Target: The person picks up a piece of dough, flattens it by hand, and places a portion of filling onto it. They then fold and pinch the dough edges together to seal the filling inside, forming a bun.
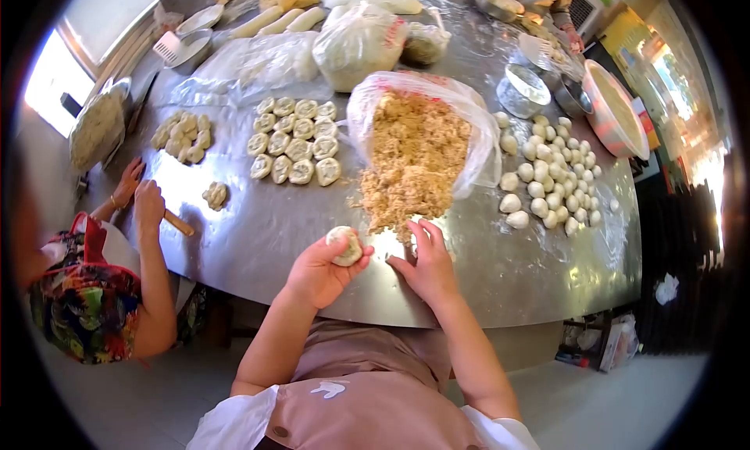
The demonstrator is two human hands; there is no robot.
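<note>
My left hand (pixel 319 272) is closed around a small round piece of dough (pixel 344 245), held just above the table's near side. My right hand (pixel 428 266) has its thumb and fingers apart, at the near edge of a heap of crumbly brown filling (pixel 414 161). Whether the fingertips hold a few crumbs cannot be made out. The filling spills toward me out of an open clear plastic bag (pixel 483 141). To its left, flattened rolled dough pieces (pixel 298 148) lie in rows. On the right, many smooth pale dough balls (pixel 539 188) are grouped together.
Left of me, a co-worker's hand (pixel 148 204) is on a wooden rolling pin (pixel 179 223), near a lone dough lump (pixel 215 194) and a dough cluster (pixel 183 136). Bagged dough (pixel 359 48), a metal bowl (pixel 523 94) and a large tub (pixel 617 110) stand farther back. Another person works opposite.
</note>
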